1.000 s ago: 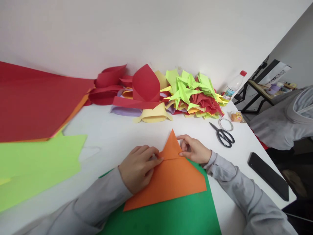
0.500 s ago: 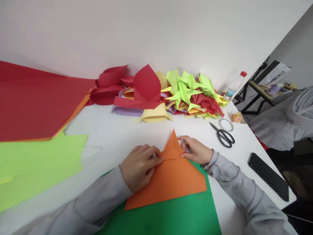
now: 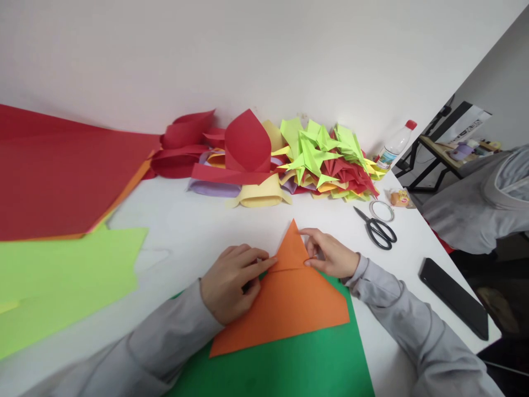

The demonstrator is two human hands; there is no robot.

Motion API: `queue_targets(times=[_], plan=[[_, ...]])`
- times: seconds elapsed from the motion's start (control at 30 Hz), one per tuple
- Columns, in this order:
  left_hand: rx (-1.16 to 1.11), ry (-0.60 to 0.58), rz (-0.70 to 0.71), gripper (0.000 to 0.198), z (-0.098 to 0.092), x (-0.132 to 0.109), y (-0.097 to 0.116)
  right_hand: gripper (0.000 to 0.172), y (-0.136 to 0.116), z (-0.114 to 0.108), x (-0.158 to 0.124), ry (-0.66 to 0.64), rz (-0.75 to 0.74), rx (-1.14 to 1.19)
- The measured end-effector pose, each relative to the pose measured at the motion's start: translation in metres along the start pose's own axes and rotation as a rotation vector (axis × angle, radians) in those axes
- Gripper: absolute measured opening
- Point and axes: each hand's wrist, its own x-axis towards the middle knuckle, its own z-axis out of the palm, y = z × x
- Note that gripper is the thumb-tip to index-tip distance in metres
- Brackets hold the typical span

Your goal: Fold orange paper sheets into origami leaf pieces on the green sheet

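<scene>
A folded sheet of orange paper [image 3: 289,309] lies on a green sheet [image 3: 285,369], its pointed peak aimed away from me. My left hand [image 3: 235,281] holds the paper at the left side of the peak, its index fingertip on the edge by the crosswise crease and its other fingers curled. On the peak's right side, my right hand [image 3: 330,253] grips the edge, thumb low near the crease and index finger higher toward the tip. Part of the paper's left side is hidden under my left hand.
Black-handled scissors [image 3: 378,229], a tape roll [image 3: 382,211] and a phone [image 3: 454,298] lie to the right. Folded paper shapes [image 3: 314,154] and a bottle [image 3: 397,146] stand along the wall. Large red sheets [image 3: 61,182] and lime sheets [image 3: 70,275] are left. Another person sits at right.
My left index finger has straightened and slid along the left edge of the peak, where a small flap of orange paper no longer shows. My right hand stays nearly still.
</scene>
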Motion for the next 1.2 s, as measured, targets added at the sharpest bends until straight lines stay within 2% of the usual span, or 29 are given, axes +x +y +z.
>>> queue_targets(times=[0.17,0.23,0.53,0.73,1.2], plan=[[-0.016,0.011,0.016,0.041,0.0021,-0.0022,-0.0029,0.036,-0.0027,-0.0013,0.0016,-0.016,-0.069,-0.156],[-0.015,0.000,0.027,0.042,0.0015,-0.0021,-0.0030,0.031,-0.0020,-0.0010,0.0021,-0.022,-0.077,-0.186],[0.008,-0.068,0.008,0.038,-0.0036,0.0011,0.0015,0.032,-0.0003,-0.0007,0.0018,-0.055,-0.045,-0.215],[-0.056,-0.041,-0.047,0.038,-0.0016,0.0017,-0.0017,0.032,-0.0011,-0.0017,0.0023,-0.061,-0.046,-0.206],[-0.024,-0.070,-0.005,0.037,-0.0027,0.0022,-0.0035,0.032,-0.0007,-0.0013,0.0022,-0.071,-0.038,-0.211]])
